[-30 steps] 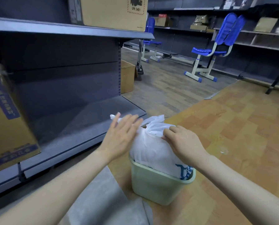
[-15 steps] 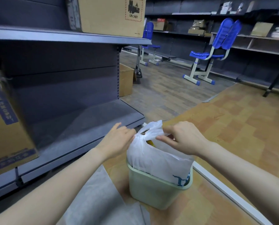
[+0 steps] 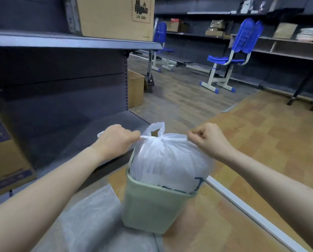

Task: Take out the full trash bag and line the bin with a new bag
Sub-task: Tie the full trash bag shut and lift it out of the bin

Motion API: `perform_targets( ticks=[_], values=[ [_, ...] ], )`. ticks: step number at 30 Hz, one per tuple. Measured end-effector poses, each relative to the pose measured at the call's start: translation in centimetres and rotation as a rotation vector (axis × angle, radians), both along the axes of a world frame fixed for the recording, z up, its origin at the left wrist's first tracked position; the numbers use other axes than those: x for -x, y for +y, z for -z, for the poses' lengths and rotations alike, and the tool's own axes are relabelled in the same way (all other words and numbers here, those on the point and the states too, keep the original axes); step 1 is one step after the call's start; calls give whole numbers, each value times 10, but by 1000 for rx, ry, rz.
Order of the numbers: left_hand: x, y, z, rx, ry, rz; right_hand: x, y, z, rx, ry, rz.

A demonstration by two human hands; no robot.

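To cinch this knot well I should pull both handles outward evenly, keeping it centred over the bin (image 3: 152,206). My left hand (image 3: 118,140) and right hand (image 3: 207,140) each pinch a handle of the full trash bag (image 3: 168,166), fists closed, apart on either side of the knot. The bag sits in the bin.

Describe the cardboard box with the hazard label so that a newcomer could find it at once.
Start at the dark metal shelving unit on the left of the aisle and look at its top shelf. The cardboard box stands there, above the bin. Unlike the other boxes, it bears a red-dashed label reading UN 3481.
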State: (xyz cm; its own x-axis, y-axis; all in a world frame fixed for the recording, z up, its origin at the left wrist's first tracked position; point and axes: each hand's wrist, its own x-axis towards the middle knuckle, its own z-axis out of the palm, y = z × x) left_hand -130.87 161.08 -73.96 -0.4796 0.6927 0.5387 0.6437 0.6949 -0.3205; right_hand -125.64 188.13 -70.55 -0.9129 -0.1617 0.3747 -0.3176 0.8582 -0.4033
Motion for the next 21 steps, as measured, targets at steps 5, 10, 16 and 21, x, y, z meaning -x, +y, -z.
perform_targets(
  ticks=[5, 10, 16, 21],
  values=[
    [-11, -25, 13, 22, -4, 30, -10, -14, 18, 98, -121, -53],
    [-24, -52, 32, -1, 44, 15, -16, -35, 25, 59, -115, -104],
    [-48, -65, 51, 57, 114, 100, -29, -41, 38, -195, -163, -108],
    [-49, -74, 47, -26, 191, 0, -32, -61, 22, -478, -136, -113]
  ],
)
